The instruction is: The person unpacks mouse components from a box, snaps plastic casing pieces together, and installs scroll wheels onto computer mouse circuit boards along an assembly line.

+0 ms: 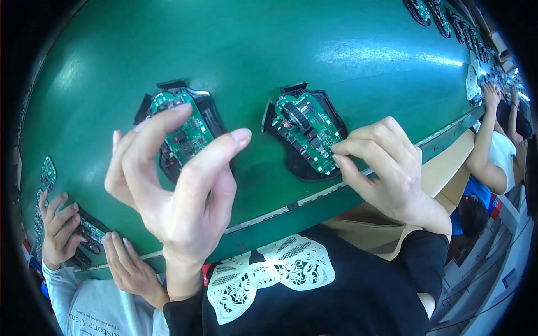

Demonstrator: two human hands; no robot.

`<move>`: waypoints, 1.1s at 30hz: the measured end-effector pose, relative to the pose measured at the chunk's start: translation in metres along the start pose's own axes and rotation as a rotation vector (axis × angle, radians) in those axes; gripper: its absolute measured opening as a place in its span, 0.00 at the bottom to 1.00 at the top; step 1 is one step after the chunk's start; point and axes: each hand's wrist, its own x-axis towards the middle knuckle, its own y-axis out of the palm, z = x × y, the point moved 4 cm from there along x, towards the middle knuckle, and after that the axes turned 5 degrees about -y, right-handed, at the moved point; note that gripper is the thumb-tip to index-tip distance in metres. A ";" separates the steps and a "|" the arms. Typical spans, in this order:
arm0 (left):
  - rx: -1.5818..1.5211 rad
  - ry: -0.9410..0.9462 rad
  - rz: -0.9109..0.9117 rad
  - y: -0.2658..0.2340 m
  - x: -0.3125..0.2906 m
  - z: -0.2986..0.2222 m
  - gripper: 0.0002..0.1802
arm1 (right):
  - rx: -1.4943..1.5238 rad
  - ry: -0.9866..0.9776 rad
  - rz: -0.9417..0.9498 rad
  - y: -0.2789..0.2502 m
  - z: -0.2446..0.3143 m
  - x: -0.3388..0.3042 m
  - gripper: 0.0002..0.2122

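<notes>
Two opened computer mice lie on the green table (241, 50), each a black shell bottom with a green circuit board in it. On the right mouse (308, 131) a dark scroll wheel stands up from the board. My right hand (386, 168) is closed in a pinch at that board's lower right edge. Whatever is between its thumb and forefinger, if anything, is too small to make out. My left hand (179, 190) hovers in front of the left mouse (193, 131) with thumb and fingers apart, holding nothing. It covers the lower left part of that mouse.
At the left, a co-worker's hands (59, 229) handle boards, near a loose green board (49, 172). More mouse assemblies (440, 19) line the far right. An open cardboard box (370, 229) sits below the table's near edge. Other people work at the right.
</notes>
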 end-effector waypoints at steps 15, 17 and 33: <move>0.049 0.022 -0.109 0.001 -0.006 0.006 0.15 | -0.150 0.025 0.004 0.004 0.008 -0.017 0.16; 0.059 0.020 -0.130 0.000 -0.007 0.006 0.15 | -0.175 0.015 -0.008 0.003 0.009 -0.019 0.18; 0.068 -0.144 -0.283 -0.030 -0.026 0.018 0.18 | -0.363 -0.153 -0.045 0.027 0.000 -0.023 0.17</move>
